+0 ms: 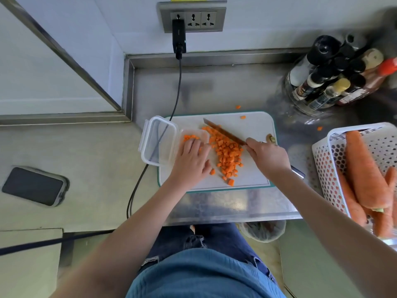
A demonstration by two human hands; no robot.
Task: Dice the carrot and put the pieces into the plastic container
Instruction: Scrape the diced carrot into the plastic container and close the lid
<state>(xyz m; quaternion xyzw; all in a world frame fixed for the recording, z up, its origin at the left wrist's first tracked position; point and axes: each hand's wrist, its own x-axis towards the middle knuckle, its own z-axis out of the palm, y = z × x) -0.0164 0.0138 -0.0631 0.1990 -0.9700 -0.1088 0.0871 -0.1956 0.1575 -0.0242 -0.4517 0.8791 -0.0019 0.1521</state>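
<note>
on the cutting board [253,125], dicing done and transfer begun: right hand [268,157] gripping knife [223,133], left hand [192,159] flat, fingers straight, next sweeping carrot pieces [227,155] into plastic container [194,137].

Stainless steel counter [214,87] with a raised back lip, set in a corner of pale walls. On the wall [279,18] above the counter, a grey triple socket panel [191,16] holds a black adapter [179,35]; its cable [177,93] runs down over the counter. Left of the counter, a beige ledge [86,158] and a metal-framed panel [32,67]. Soft, even light.
</note>
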